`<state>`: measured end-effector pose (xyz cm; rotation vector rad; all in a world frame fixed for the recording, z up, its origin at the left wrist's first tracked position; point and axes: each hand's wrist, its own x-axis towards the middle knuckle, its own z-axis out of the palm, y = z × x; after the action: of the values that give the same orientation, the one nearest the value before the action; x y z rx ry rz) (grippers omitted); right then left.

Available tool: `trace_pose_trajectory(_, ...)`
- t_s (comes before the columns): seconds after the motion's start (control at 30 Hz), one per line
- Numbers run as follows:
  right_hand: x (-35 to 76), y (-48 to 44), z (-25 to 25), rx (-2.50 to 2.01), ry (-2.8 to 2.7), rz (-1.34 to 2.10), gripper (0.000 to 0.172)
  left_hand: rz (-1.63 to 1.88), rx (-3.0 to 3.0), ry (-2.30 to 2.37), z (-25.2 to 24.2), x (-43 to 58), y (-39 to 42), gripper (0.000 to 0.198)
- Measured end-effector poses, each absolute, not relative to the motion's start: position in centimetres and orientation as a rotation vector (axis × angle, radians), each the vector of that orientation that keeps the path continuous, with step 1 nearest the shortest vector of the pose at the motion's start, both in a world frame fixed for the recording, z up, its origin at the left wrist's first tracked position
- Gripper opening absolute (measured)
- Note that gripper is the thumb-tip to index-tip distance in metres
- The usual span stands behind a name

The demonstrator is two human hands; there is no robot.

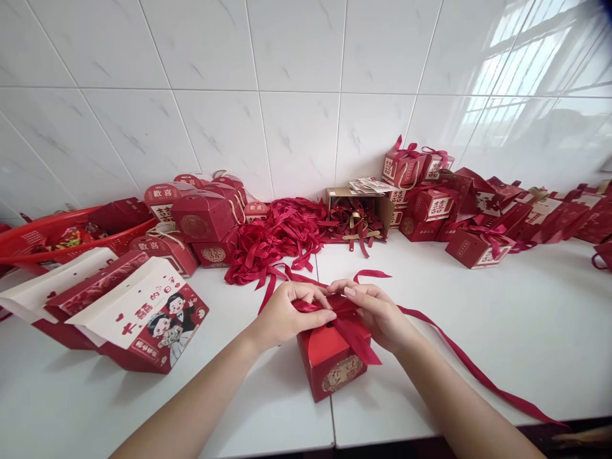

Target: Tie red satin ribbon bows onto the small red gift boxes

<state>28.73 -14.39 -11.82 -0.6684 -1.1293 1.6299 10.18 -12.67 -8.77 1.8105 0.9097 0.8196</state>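
A small red gift box (329, 366) with a gold round emblem stands on the white counter in front of me. Both my hands are at its top, working a dark red ribbon (356, 338) there. My left hand (291, 311) pinches the ribbon between thumb and fingers on the box's left side. On the right side, my right hand (375, 312) has its fingers curled round the ribbon near the knot. One ribbon end hangs over the box front, and a long tail trails right to the counter's edge. The knot itself is partly hidden by my fingers.
Behind the box lies a heap of red ribbons (282, 239), beside a cardboard box (391, 213) of tags. Finished-looking red boxes (480, 245) line the right; more boxes (205, 217) are stacked left. Several picture-printed boxes (157, 319) and a red basket (119, 233) stand further left.
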Motion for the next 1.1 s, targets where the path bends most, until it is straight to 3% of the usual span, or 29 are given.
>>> trace_pose_trajectory(0.13,28.6,-14.4,-11.8,-0.675,-1.117,1.604,0.028,0.782,1.827,0.887,-8.7,10.2,-12.8,0.048)
trace_pose_trajectory(0.27,28.4,-14.4,-11.7,-0.654,-1.060,1.643,0.022,0.742,1.847,0.862,-8.5,10.4,-13.1,0.049)
trace_pose_trajectory(0.4,28.3,-14.5,-11.6,-0.626,-1.005,1.678,0.016,0.703,1.857,0.858,-8.5,10.5,-13.2,0.035)
trace_pose_trajectory(0.7,29.2,-14.5,-11.8,-0.674,-1.061,1.672,0.034,0.712,1.788,0.938,-8.9,10.0,-13.1,0.018)
trace_pose_trajectory(1.1,29.6,-14.4,-12.1,-0.692,-1.236,1.624,0.033,0.707,1.698,0.896,-9.0,9.4,-13.0,0.025)
